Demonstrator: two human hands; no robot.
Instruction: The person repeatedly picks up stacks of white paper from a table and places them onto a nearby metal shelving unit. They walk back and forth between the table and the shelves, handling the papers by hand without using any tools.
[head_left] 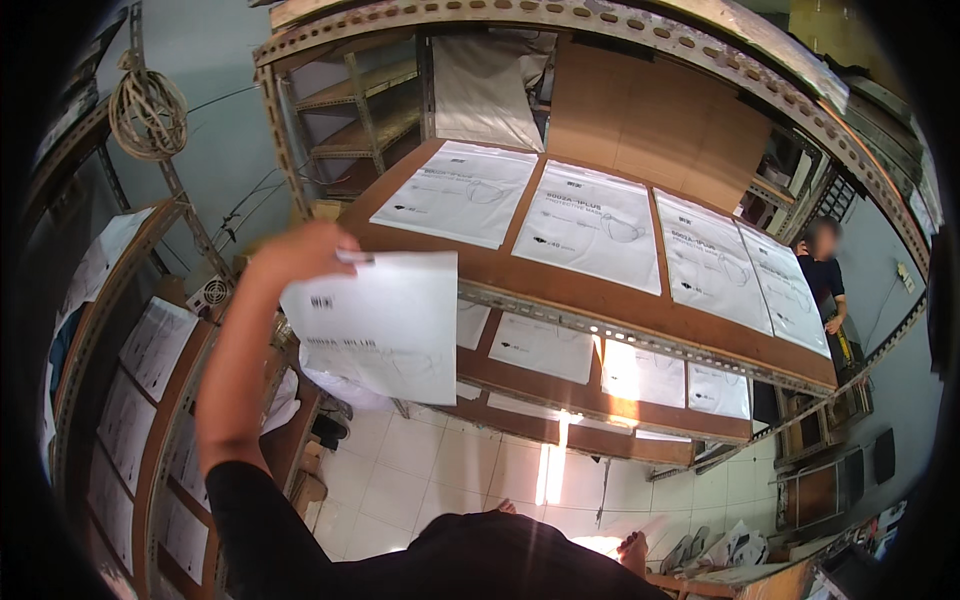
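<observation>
My left hand (305, 252) is closed on the top edge of a white printed plastic bag (385, 325), which hangs flat in front of the left end of the rack. Dark print and a mask drawing show on its face. Similar bags lie flat on the brown upper shelf: one at the left (455, 190), one in the middle (588, 225), and two side by side at the right (712, 262) (785, 290). My right hand (632, 552) is low beside my body, small and partly hidden, its fingers hard to make out.
More printed bags (543, 347) lie on the lower shelves. A second metal rack (150, 440) with bags stands at the left, under a coiled rope (148, 113). Another person (823, 270) is at the far right. Plastic bags (740, 548) and slippers (685, 547) lie on the tiled floor.
</observation>
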